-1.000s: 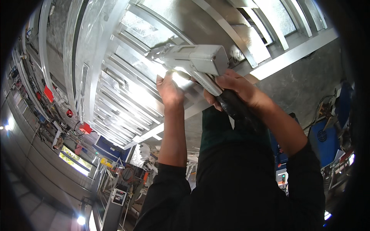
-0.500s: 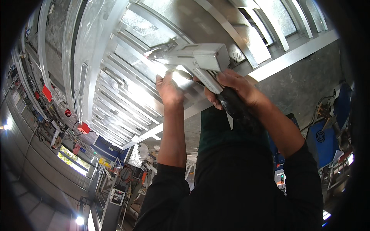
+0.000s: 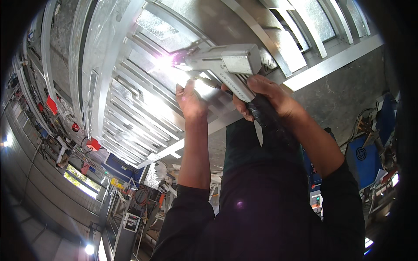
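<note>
My right hand (image 3: 274, 98) is wrapped around the black-taped grip of a grey-silver welding gun (image 3: 237, 63). The gun's nozzle points left at the metal frame (image 3: 163, 145), and a white-violet glare (image 3: 167, 63) burns at its tip. Beneath the barrel runs a thin wire-feed tube (image 3: 209, 81). Close to the tube's end, below the nozzle, is my left hand (image 3: 191, 102), its thumb and fingers drawn together. Glare on the metal hides whatever those fingertips hold.
Parallel metal bars and sheet panels spread ahead and to the left. A blue machine with a round vent (image 3: 363, 154) stands at right. Red blocks (image 3: 93, 144) sit along the left side. Cables and equipment (image 3: 139, 195) crowd the lower left.
A bright violet-white glow has appeared at the nozzle tip. The gun has shifted very slightly in my right hand's grip area. My left hand stays nearly in place.
</note>
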### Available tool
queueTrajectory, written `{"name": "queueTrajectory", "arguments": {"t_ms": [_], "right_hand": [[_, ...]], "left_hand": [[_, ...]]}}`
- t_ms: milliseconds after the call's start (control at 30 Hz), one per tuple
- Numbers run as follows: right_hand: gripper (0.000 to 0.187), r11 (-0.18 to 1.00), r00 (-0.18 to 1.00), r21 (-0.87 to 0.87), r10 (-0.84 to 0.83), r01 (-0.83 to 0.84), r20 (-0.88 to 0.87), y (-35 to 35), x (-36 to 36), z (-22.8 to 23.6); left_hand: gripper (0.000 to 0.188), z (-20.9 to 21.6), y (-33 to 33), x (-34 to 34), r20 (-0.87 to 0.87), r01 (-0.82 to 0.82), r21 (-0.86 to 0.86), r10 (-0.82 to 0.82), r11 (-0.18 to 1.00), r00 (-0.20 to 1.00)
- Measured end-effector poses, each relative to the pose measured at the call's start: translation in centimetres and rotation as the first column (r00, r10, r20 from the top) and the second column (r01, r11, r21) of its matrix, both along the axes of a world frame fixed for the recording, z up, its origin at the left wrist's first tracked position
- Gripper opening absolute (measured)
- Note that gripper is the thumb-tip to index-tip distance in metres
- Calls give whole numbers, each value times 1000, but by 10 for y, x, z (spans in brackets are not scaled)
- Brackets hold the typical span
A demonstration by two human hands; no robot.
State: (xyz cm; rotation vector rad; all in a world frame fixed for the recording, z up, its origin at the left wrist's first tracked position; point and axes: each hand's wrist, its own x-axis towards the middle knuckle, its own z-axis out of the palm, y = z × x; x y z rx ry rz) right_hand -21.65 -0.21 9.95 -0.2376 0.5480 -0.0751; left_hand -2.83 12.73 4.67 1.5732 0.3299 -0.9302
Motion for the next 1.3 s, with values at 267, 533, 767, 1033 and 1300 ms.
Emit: {"name": "queueTrajectory", "arguments": {"t_ms": [267, 533, 767, 1033, 1300], "right_hand": [[46, 1000, 1000, -6, 6, -6, -6, -3, 0, 3], [43, 999, 999, -32, 1, 0, 41, -2, -1, 2], [42, 999, 999, -44, 28, -27, 25, -1, -4, 2], [53, 998, 998, -44, 55, -55, 17, -1, -14, 7], [54, 994, 999, -97, 44, -41, 28, -3, -3, -1]], "left_hand": [[27, 8, -4, -2, -11, 7, 8, -7, 1000, 1000], [28, 7, -3, -2, -27, 9, 9, -9, 1000, 1000], [26, -2, 3, 1, -11, 45, 1, -45, 999, 999], [25, -3, 2, 0, 28, 43, 39, -44, 998, 999], [27, -2, 2, -2, 32, 8, 39, -9, 999, 999]]}}
